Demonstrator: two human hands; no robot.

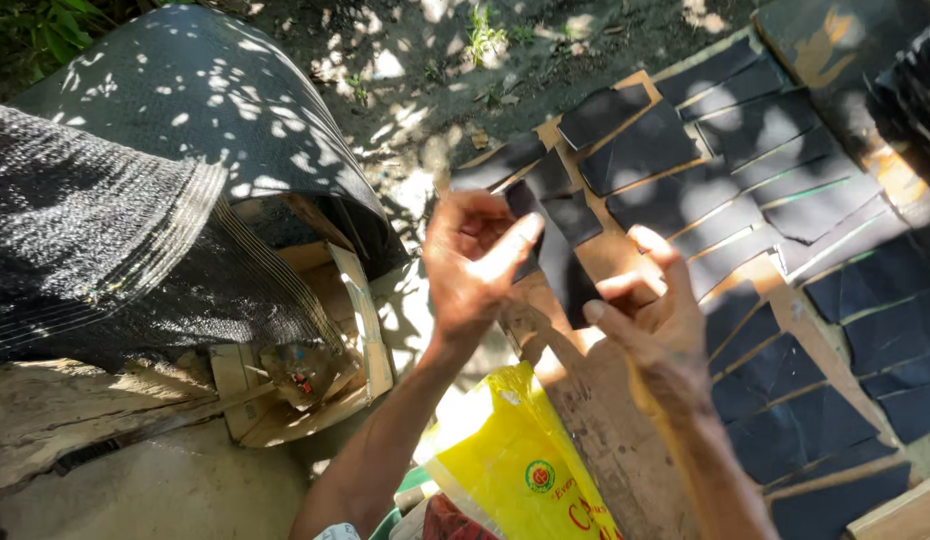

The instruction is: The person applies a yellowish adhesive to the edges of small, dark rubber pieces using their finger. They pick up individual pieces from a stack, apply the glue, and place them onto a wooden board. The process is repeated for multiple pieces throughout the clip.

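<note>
My left hand (470,262) and my right hand (653,318) are raised together and both pinch a thin dark sheet piece (560,262), black and irregular in outline. The left thumb presses on its upper left edge. The right fingers grip its lower right corner. Below and behind the hands, several similar dark sheets (745,190) lie spread in rows on a brown board (610,250) in dappled sunlight.
A large roll of black shade netting (135,180) fills the left side, resting over a wooden crate (360,320). A yellow plastic bag (515,460) sits near my lap. Bare soil with small weeds (480,35) lies beyond the board.
</note>
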